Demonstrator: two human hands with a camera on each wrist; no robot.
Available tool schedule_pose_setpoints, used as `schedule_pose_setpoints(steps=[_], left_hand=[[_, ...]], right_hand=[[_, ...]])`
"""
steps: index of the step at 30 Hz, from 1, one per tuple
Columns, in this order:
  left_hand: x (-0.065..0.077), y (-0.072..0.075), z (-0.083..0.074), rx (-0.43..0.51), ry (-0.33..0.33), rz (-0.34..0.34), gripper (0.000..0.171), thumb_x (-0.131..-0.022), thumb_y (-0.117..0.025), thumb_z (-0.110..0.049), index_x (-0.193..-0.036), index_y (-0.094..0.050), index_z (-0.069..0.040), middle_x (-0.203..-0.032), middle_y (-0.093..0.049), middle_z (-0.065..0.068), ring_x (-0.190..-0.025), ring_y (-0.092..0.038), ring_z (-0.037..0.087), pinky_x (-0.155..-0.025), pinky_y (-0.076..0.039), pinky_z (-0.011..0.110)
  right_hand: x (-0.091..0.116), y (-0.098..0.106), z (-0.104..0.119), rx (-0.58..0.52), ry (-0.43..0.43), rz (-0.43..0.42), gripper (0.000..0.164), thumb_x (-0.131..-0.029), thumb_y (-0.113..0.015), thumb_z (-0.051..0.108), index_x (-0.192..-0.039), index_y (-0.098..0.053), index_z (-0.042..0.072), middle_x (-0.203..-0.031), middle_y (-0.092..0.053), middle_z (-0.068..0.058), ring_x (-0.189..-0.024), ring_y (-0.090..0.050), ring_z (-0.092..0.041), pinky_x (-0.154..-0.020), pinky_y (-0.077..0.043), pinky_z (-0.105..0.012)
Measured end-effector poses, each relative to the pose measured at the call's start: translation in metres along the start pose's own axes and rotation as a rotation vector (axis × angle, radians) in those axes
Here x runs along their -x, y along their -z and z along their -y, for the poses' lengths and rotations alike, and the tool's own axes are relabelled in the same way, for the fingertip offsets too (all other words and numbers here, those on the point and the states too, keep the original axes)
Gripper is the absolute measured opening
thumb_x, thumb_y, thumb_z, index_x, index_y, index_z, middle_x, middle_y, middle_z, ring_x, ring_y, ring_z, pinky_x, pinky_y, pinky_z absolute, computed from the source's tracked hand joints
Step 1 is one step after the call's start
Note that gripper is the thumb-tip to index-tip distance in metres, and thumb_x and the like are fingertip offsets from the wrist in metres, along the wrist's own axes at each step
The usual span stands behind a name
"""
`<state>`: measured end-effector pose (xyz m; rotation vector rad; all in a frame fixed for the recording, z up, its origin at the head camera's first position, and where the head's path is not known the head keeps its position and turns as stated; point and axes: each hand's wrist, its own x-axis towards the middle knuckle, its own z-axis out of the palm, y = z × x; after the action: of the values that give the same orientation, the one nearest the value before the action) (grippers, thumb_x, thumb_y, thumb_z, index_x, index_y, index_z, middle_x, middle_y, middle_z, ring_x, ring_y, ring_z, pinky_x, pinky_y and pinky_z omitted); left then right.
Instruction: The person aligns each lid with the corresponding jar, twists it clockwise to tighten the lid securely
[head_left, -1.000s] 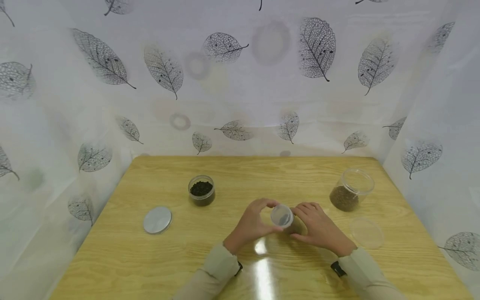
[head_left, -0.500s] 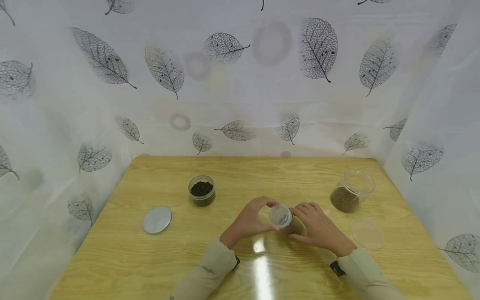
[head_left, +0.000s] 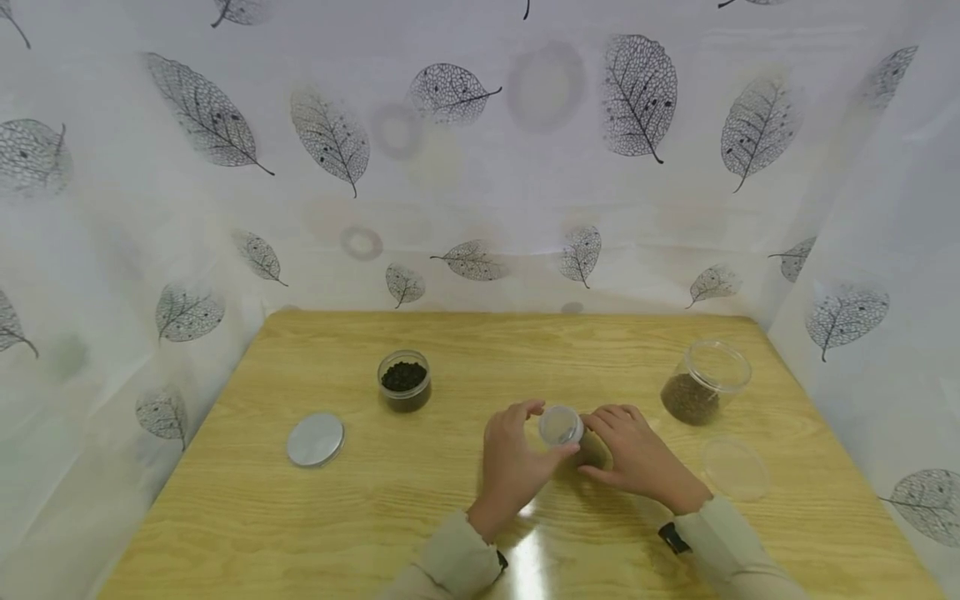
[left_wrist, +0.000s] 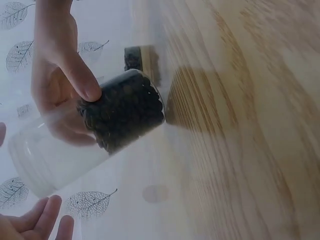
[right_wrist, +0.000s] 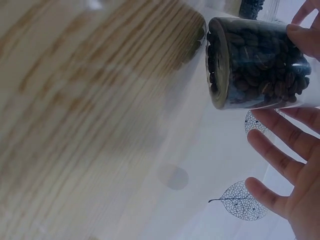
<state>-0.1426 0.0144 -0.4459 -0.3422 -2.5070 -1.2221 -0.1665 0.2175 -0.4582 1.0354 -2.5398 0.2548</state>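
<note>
A tall clear jar (head_left: pixel 592 454) part-filled with dark coffee beans leans to the left, its base at the table. My right hand (head_left: pixel 645 458) holds it low, the thumb on the near side and the fingers round the far side. In the left wrist view the beans lie deep in the jar's base (left_wrist: pixel 125 112). My left hand (head_left: pixel 513 467) is at the jar's round translucent top (head_left: pixel 559 425). Its thumb lies right at the rim; the other fingertips (left_wrist: pixel 50 207) stand apart from it.
An open jar of dark beans (head_left: pixel 405 379) stands at the left, with a silver lid (head_left: pixel 315 439) in front of it. At the right are an open jar of brown contents (head_left: pixel 690 400) and a flat clear disc (head_left: pixel 735 468). A leaf-patterned curtain (head_left: pixel 465 167) surrounds the wooden table.
My left hand has turned at the wrist; its fingertips have come off the far side of the top and its thumb has moved right along the rim. The right hand stays put.
</note>
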Motion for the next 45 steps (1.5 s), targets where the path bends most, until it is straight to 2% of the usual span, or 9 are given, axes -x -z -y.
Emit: schedule_pose_setpoints(steps=[5, 10, 18, 22, 27, 30, 34, 39, 45], left_hand=[[0.000, -0.003, 0.000, -0.001, -0.032, -0.050, 0.056, -0.065, -0.084, -0.039, -0.109, -0.062, -0.012, -0.103, -0.068, -0.001, -0.095, -0.059, 0.018, -0.089, -0.042, 0.040], [-0.002, -0.003, 0.005, -0.016, -0.063, -0.060, 0.053, -0.065, -0.084, -0.041, -0.104, -0.065, -0.012, -0.099, -0.069, -0.001, -0.091, -0.061, 0.015, -0.086, -0.043, 0.038], [-0.007, 0.001, 0.011, -0.013, -0.120, 0.006, 0.052, -0.067, -0.082, -0.042, -0.105, -0.065, -0.012, -0.101, -0.069, 0.000, -0.093, -0.061, 0.015, -0.087, -0.044, 0.039], [-0.010, 0.003, 0.015, 0.015, -0.148, 0.062, 0.053, -0.066, -0.083, -0.040, -0.107, -0.064, -0.012, -0.103, -0.069, -0.001, -0.096, -0.061, 0.015, -0.090, -0.043, 0.039], [-0.015, 0.004, 0.021, 0.065, -0.183, 0.134, 0.053, -0.066, -0.084, -0.036, -0.109, -0.063, -0.013, -0.106, -0.068, -0.001, -0.101, -0.061, 0.015, -0.100, -0.039, 0.048], [-0.017, 0.005, 0.025, 0.076, -0.204, 0.165, 0.053, -0.067, -0.084, -0.036, -0.110, -0.062, -0.014, -0.107, -0.067, -0.002, -0.103, -0.060, 0.014, -0.101, -0.039, 0.049], [-0.020, 0.007, 0.025, 0.067, -0.234, 0.184, 0.055, -0.066, -0.084, -0.037, -0.110, -0.063, -0.014, -0.108, -0.067, -0.002, -0.102, -0.060, 0.013, -0.100, -0.040, 0.047], [-0.022, 0.009, 0.024, 0.056, -0.252, 0.195, 0.058, -0.064, -0.085, -0.036, -0.111, -0.062, -0.012, -0.109, -0.067, 0.000, -0.105, -0.060, 0.017, -0.106, -0.030, 0.060], [-0.023, 0.008, 0.024, 0.042, -0.252, 0.208, 0.058, -0.064, -0.084, -0.038, -0.112, -0.062, -0.013, -0.109, -0.066, -0.001, -0.106, -0.059, 0.016, -0.107, -0.029, 0.061]], right_hand=[[-0.001, 0.000, 0.001, 0.006, -0.008, 0.007, 0.067, -0.062, -0.083, 0.041, -0.112, -0.061, 0.004, -0.102, -0.065, -0.005, -0.097, -0.059, -0.024, -0.086, -0.045, -0.049], [0.000, 0.000, 0.002, 0.002, -0.016, 0.019, 0.067, -0.062, -0.083, 0.042, -0.113, -0.061, 0.004, -0.103, -0.065, -0.004, -0.098, -0.058, -0.024, -0.086, -0.045, -0.049], [0.000, 0.000, 0.001, -0.011, -0.017, 0.023, 0.067, -0.062, -0.083, 0.041, -0.114, -0.061, 0.005, -0.103, -0.065, -0.004, -0.098, -0.058, -0.024, -0.086, -0.045, -0.049], [0.000, 0.000, 0.000, -0.024, -0.012, 0.018, 0.066, -0.062, -0.083, 0.041, -0.114, -0.061, 0.006, -0.103, -0.065, -0.003, -0.098, -0.058, -0.023, -0.086, -0.045, -0.049], [0.000, 0.000, -0.001, -0.031, 0.002, 0.010, 0.066, -0.062, -0.084, 0.040, -0.114, -0.061, 0.006, -0.102, -0.065, -0.003, -0.097, -0.058, -0.022, -0.086, -0.045, -0.048], [-0.001, -0.001, -0.001, -0.034, 0.009, 0.008, 0.066, -0.062, -0.084, 0.039, -0.114, -0.061, 0.006, -0.102, -0.065, -0.002, -0.097, -0.058, -0.021, -0.086, -0.045, -0.048], [-0.001, -0.001, -0.002, -0.037, 0.015, 0.003, 0.066, -0.062, -0.084, 0.039, -0.114, -0.062, 0.006, -0.102, -0.065, -0.002, -0.097, -0.059, -0.022, -0.086, -0.045, -0.048], [-0.002, 0.000, -0.003, -0.041, 0.025, -0.004, 0.066, -0.061, -0.084, 0.039, -0.114, -0.062, 0.006, -0.101, -0.065, -0.002, -0.096, -0.059, -0.021, -0.086, -0.045, -0.047], [-0.001, 0.001, -0.003, -0.050, 0.029, -0.008, 0.066, -0.060, -0.085, 0.038, -0.114, -0.062, 0.006, -0.100, -0.065, -0.002, -0.095, -0.059, -0.020, -0.086, -0.046, -0.047]])
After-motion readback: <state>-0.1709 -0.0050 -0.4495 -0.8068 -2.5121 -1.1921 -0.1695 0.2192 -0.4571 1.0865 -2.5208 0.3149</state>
